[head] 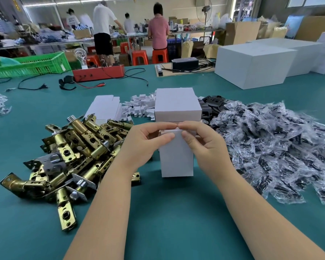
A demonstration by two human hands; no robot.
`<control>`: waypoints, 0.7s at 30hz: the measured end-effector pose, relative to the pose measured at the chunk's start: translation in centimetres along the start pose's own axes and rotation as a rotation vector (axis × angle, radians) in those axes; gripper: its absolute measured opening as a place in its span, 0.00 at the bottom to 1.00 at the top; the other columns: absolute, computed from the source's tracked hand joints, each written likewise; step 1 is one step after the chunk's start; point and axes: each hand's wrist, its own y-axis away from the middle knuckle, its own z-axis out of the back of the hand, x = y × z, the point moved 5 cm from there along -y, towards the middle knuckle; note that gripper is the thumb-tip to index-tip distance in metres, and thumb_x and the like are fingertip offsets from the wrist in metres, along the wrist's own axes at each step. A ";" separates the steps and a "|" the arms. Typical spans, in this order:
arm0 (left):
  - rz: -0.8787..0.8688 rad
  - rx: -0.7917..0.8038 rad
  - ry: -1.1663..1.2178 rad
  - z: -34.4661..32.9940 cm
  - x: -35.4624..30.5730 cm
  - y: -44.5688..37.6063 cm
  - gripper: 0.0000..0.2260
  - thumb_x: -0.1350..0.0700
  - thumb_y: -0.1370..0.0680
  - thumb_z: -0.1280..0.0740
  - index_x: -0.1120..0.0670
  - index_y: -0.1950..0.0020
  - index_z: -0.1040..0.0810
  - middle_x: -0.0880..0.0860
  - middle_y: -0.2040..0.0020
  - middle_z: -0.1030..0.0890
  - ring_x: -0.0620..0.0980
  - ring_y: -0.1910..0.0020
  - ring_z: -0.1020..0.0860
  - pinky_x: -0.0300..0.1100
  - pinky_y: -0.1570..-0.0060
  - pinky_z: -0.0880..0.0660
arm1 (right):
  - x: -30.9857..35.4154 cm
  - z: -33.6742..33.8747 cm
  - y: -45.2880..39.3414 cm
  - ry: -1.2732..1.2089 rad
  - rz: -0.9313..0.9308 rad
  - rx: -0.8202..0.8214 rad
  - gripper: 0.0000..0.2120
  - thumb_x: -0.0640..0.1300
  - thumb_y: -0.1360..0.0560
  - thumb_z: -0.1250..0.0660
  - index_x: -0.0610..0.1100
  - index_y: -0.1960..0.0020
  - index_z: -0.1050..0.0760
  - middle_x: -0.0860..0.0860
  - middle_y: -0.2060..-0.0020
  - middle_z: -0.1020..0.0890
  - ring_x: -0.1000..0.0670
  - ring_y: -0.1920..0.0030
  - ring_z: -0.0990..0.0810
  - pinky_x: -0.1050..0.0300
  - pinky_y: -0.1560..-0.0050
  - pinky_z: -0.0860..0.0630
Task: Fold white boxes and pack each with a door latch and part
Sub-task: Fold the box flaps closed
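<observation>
A small white box [176, 158] stands upright on the green table [167, 212] in front of me. My left hand [143, 143] and my right hand [204, 145] both pinch its top flap, fingertips meeting over the opening. What is inside the box is hidden. A pile of brass door latches [69, 156] lies to the left of my left hand. A heap of clear bags with black parts [274, 147] spreads to the right. Flat white box blanks [105, 107] lie behind the latches.
A closed white box [177, 106] stands just behind the one I hold, with small white cardboard inserts [139, 106] and black plates [212, 102] beside it. Large white cartons [251, 66] sit at the back right, a red tester box [98, 73] and green crate [32, 66] at the back left. People work at far tables.
</observation>
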 end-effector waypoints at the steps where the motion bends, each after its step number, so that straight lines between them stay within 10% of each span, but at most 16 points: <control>1: -0.014 -0.012 0.006 0.1 -0.2 0.1 0.10 0.61 0.25 0.29 0.48 0.48 0.14 0.46 0.55 0.14 0.43 0.54 0.18 0.35 0.52 0.24 | 0.2 0.0 0.1 0.007 0.007 -0.008 0.11 0.38 0.23 0.35 0.55 0.49 0.24 0.57 0.52 0.19 0.63 0.53 0.22 0.70 0.54 0.29; 21: 0.039 0.120 0.024 0.7 -0.5 0.6 0.10 0.56 0.26 0.29 0.44 0.47 0.15 0.46 0.50 0.14 0.42 0.47 0.18 0.32 0.50 0.25 | 0.6 0.7 -0.5 -0.004 0.052 0.065 0.07 0.44 0.27 0.32 0.56 0.52 0.21 0.60 0.55 0.18 0.60 0.51 0.20 0.67 0.49 0.27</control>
